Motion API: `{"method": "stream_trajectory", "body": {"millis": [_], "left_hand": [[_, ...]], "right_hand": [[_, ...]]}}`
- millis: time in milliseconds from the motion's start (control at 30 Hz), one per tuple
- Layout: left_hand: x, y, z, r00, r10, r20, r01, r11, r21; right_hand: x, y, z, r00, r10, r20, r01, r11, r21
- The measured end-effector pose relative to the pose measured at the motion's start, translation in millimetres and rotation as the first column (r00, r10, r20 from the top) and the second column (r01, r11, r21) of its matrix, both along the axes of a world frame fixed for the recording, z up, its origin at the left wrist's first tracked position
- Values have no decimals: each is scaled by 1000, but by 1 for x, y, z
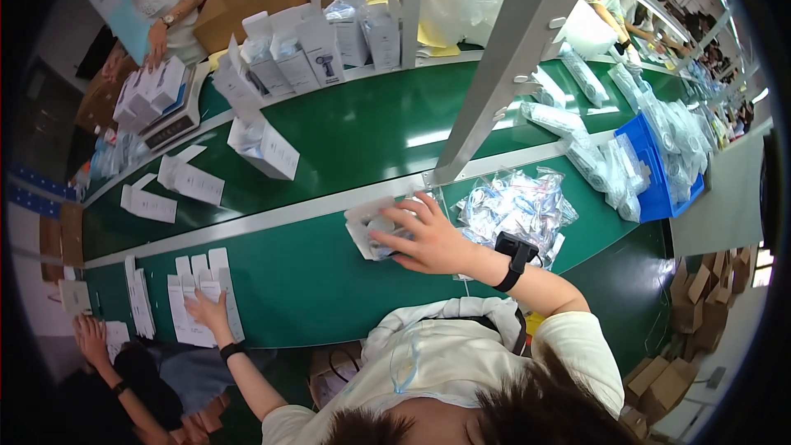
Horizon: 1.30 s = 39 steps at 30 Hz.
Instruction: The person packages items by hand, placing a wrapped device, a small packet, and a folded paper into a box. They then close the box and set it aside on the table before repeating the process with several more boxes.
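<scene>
My right hand (424, 235) is over an open white box (360, 231) on the green table, its fingers spread across the box's opening and touching it. Something in clear plastic shows partly inside the box; my fingers hide the rest. Right beside that hand lies a heap of small clear bags (519, 210) with white and blue contents. Out to the left, my left hand (208, 313) rests with outstretched fingers on a row of white cartons (188, 334) with raised flaps. A stack of similar flat cartons (140, 301) lies farther left.
Beyond a metal rail runs a green belt (354, 128) bearing several open white boxes (264, 147). A slanted metal post (494, 82) rises from the rail. At right, wrapped items fill a blue bin (647, 169). A co-worker's hand (92, 339) is at lower left; another person stands across the belt.
</scene>
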<state>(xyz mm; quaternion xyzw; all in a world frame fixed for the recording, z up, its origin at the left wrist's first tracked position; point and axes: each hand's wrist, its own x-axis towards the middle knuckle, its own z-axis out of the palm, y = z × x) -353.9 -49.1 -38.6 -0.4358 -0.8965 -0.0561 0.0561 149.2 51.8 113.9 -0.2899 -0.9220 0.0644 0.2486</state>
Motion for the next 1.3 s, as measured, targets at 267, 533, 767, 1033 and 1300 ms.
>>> {"method": "stream_trajectory", "body": {"millis": [267, 533, 767, 1033, 1300], "left_hand": [[70, 4, 33, 987, 141, 74, -129, 980, -150], [178, 24, 49, 870, -210, 446, 211, 976, 47], [210, 55, 48, 522, -134, 842, 525, 829, -194], [209, 46, 21, -116, -150, 982, 241, 955, 174], [271, 80, 86, -91, -572, 815, -7, 819, 574]], "right_hand": [[5, -7, -23, 996, -24, -90, 20, 999, -39], [-14, 5, -4, 986, 120, 117, -101, 982, -158], [5, -9, -64, 906, -82, -414, -65, 942, -329], [-18, 84, -57, 579, -530, -620, -110, 703, -703], [-25, 174, -100, 529, -629, -569, 318, 769, -554]]}}
